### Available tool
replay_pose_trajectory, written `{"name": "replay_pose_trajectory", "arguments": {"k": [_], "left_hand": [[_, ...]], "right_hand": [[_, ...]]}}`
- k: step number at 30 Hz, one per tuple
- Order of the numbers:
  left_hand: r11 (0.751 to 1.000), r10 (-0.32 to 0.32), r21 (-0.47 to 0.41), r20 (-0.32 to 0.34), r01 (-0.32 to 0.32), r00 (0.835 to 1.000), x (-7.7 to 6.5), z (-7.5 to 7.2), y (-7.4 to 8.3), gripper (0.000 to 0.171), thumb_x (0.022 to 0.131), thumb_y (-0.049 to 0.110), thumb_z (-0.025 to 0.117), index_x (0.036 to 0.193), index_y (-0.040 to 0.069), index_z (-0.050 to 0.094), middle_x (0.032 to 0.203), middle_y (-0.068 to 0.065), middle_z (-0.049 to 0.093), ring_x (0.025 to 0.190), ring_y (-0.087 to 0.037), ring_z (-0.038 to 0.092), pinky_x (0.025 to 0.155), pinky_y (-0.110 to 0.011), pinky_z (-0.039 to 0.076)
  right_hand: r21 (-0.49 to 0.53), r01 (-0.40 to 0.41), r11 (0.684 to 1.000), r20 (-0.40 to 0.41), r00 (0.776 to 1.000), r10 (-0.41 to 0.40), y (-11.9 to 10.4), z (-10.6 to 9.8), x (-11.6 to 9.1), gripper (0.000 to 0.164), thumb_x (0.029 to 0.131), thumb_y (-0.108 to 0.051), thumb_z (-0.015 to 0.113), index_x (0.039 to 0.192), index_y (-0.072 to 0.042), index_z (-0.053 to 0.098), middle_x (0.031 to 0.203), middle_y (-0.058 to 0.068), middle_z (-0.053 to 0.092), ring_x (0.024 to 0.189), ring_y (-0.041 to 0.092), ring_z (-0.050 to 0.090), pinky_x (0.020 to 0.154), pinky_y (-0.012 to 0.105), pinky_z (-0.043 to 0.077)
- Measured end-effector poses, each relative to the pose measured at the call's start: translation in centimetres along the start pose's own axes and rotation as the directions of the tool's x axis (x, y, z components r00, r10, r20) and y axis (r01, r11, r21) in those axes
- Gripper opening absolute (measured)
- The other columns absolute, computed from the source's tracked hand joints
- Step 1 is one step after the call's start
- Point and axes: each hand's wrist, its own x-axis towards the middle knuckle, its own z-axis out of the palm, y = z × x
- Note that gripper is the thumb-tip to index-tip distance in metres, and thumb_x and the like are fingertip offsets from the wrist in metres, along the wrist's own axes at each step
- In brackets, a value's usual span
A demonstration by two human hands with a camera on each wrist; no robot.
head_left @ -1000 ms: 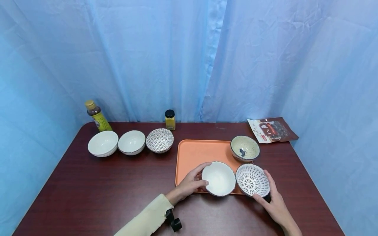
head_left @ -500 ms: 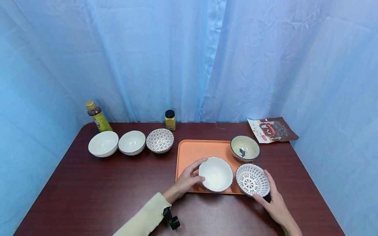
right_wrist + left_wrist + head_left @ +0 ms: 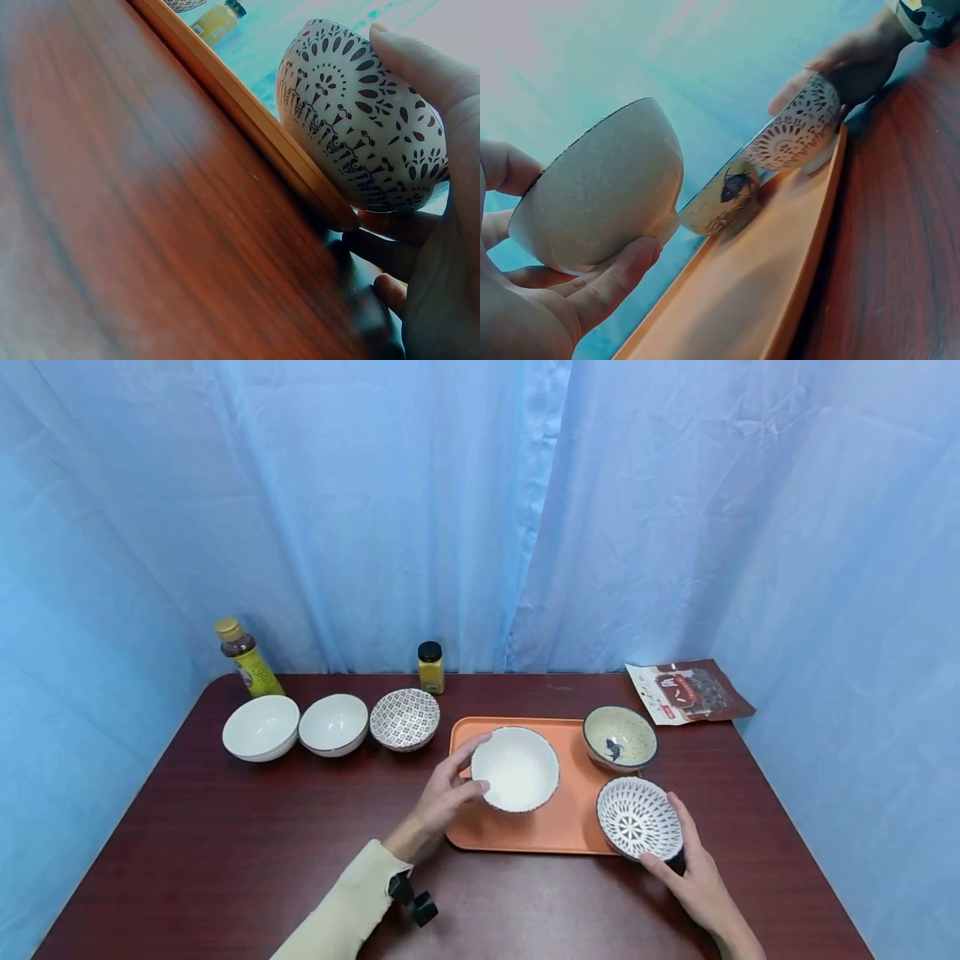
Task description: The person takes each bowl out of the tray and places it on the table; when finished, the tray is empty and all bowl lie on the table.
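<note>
A plain white bowl with a thin dark rim [image 3: 516,770] is held up over the orange tray [image 3: 558,831]. My left hand [image 3: 442,793] grips it from the left, thumb on the rim and fingers under the side. In the left wrist view the bowl [image 3: 607,187] is tilted above the tray. My right hand [image 3: 697,868] holds a black-and-white patterned bowl [image 3: 640,818] at the tray's front right corner. Its outside pattern of petals shows in the right wrist view, with the thumb near the rim of this bowl [image 3: 360,112] and fingers beneath.
A speckled cream bowl [image 3: 620,739] stands at the tray's back right corner. To the left are stacked white bowls [image 3: 261,727], a white bowl [image 3: 333,724] and a patterned bowl [image 3: 405,718]. Behind stand a sauce bottle [image 3: 251,660], a yellow jar [image 3: 431,668] and a snack bag [image 3: 690,692].
My left hand has carried the white bowl left and farther back over the tray, away from the patterned bowl. My right hand and its bowl have stayed almost in place.
</note>
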Motion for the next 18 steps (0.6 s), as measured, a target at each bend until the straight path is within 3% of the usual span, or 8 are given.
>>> {"name": "replay_pose_trajectory", "arguments": {"k": [5,13,18], "left_hand": [[0.999,-0.04,0.002,-0.058,0.04,0.998,-0.4,-1.0,0.4,0.071,0.089,-0.002,0.055,0.156,0.008,0.034,0.153,-0.025,0.038,0.103,-0.013,0.059,0.076,-0.018,0.056],[0.999,-0.008,0.044,-0.118,0.013,0.993,-1.2,-2.2,0.4,0.07,0.089,-0.003,0.055,0.155,0.008,0.035,0.154,-0.024,0.04,0.109,-0.015,0.054,0.077,-0.017,0.053],[0.998,-0.034,0.043,-0.149,0.041,0.988,-2.0,-3.1,0.4,0.068,0.09,-0.003,0.055,0.154,0.01,0.037,0.151,-0.021,0.042,0.095,-0.01,0.057,0.071,-0.018,0.052]], "right_hand": [[-0.001,0.005,1.0,-0.002,1.0,-0.005,0.0,0.0,0.1,0.101,0.092,-0.033,0.07,0.163,-0.026,-0.001,0.168,0.022,0.011,0.147,0.048,0.021,0.11,0.072,0.027],[-0.007,0.012,1.0,-0.009,1.0,-0.013,0.0,-0.1,0.0,0.1,0.092,-0.032,0.07,0.163,-0.026,-0.001,0.168,0.021,0.012,0.147,0.044,0.02,0.111,0.071,0.027],[-0.002,0.014,1.0,-0.008,1.0,-0.014,0.0,0.0,0.0,0.101,0.092,-0.032,0.07,0.163,-0.025,-0.001,0.168,0.02,0.011,0.148,0.045,0.019,0.111,0.072,0.026]]}}
